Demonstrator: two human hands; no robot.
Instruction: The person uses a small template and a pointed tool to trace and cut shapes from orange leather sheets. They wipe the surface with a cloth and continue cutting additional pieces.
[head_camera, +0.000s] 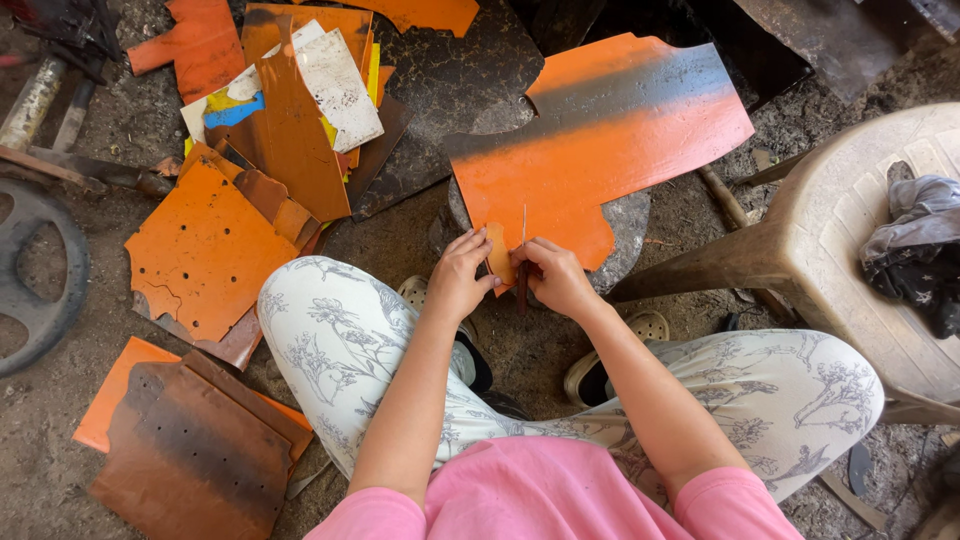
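Observation:
A large orange sheet (610, 140) with a dark sooty band lies on a round stone block (625, 240) in front of me. My left hand (458, 275) pinches a small orange strip (497, 252) at the sheet's near edge. Right beside it, my right hand (556, 275) grips a thin knife (523, 262); the blade points up against the sheet, the dark handle hangs below my fingers. Both hands nearly touch at the strip. My knees in patterned white trousers flank the block.
A heap of orange and rusty sheet offcuts (270, 130) lies at the left, more pieces (190, 430) at the lower left. A dark wheel (35, 275) sits at the far left. A cream plastic stool (860, 250) with a dark cloth (920, 250) stands at the right.

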